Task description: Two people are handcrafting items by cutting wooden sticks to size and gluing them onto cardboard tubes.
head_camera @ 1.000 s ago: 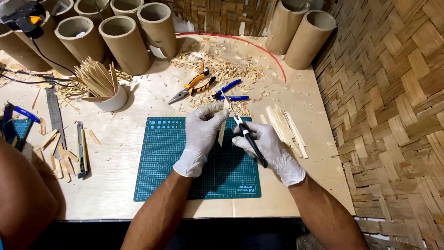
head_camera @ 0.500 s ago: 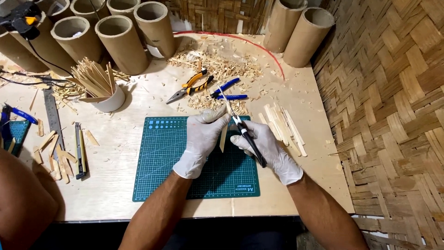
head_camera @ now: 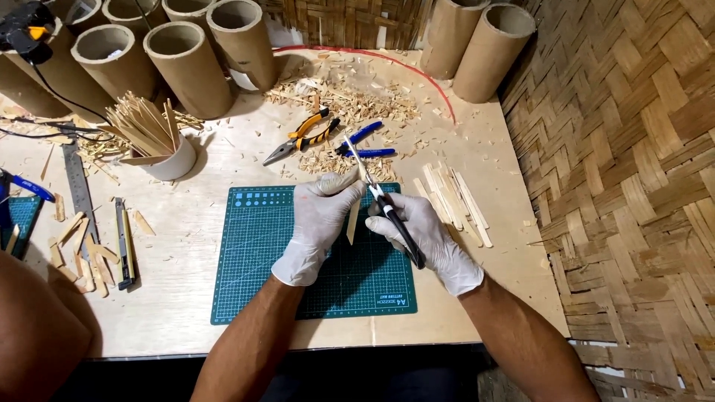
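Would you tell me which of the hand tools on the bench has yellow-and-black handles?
The pliers lying just beyond the green cutting mat; the tool beside them has blue handles instead.

Bright, even overhead light, soft short shadows, sharp focus, slight wide-angle bending at the edges.

I see a thin white glove on my left hand (head_camera: 319, 223), wrinkled at the knuckles and ending at the wrist. My right hand (head_camera: 424, 234) wears a matching glove, bunched at its cuff. Both forearms are bare, without sleeves, at the frame's bottom centre.
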